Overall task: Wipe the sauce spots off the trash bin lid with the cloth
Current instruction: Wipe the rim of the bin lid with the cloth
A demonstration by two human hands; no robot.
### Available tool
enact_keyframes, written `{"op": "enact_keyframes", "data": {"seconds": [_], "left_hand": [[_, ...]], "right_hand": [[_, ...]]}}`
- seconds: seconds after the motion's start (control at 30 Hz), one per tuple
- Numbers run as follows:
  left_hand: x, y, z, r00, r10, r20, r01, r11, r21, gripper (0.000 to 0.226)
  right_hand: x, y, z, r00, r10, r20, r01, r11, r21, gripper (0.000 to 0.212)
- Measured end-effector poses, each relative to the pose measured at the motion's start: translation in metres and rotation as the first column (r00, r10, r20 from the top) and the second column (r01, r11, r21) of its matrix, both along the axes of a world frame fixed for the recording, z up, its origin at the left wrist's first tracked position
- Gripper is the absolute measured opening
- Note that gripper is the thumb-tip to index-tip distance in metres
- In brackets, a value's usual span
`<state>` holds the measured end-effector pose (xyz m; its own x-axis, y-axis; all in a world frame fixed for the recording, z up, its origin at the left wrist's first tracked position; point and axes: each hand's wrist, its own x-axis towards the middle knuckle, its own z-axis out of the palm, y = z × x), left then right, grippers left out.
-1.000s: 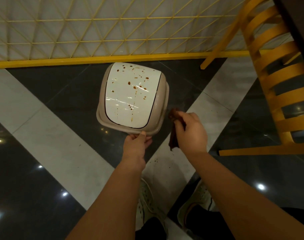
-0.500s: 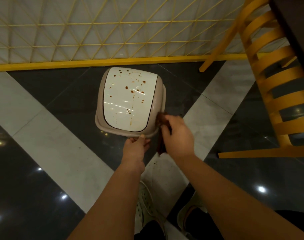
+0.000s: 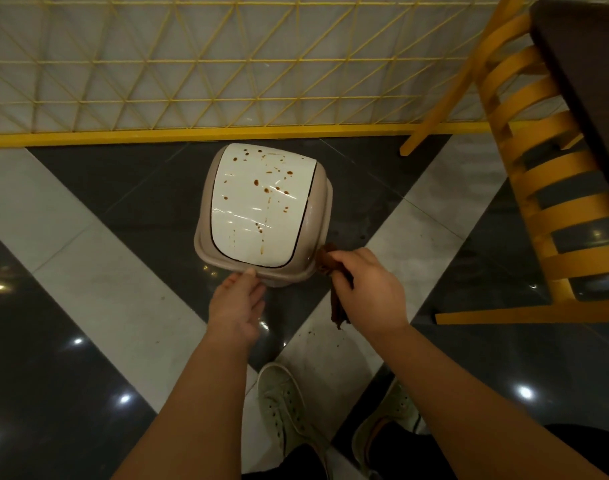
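Note:
A beige trash bin (image 3: 322, 216) stands on the floor, seen from above. Its white swing lid (image 3: 247, 209) carries several brown sauce spots (image 3: 256, 182) and thin drips toward the near edge. My left hand (image 3: 237, 303) grips the bin's near rim with the thumb on top. My right hand (image 3: 369, 289) is closed around a dark brown cloth (image 3: 325, 259), which touches the bin's near right corner; a tail of the cloth hangs below the fist.
A yellow lattice fence (image 3: 227, 64) runs behind the bin. To the right stand a yellow slatted chair (image 3: 538, 188) and a dark table edge (image 3: 587, 74). My white shoes (image 3: 282, 407) are on the glossy grey-and-white floor below my arms.
My right hand carried the cloth leftward until it reached the bin's near right corner. The left hand kept its hold on the rim.

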<state>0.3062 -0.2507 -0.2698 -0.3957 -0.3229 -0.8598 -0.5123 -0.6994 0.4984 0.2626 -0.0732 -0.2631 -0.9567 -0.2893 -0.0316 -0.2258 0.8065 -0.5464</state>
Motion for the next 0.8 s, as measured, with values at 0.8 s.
{"op": "enact_keyframes", "data": {"seconds": [0.8], "left_hand": [[-0.005, 0.044, -0.021, 0.999, 0.001, -0.048, -0.004, 0.998, -0.057, 0.038]], "right_hand": [[0.027, -0.026, -0.022, 0.999, -0.03, 0.015, 0.03, 1.0, 0.0, 0.023]]}}
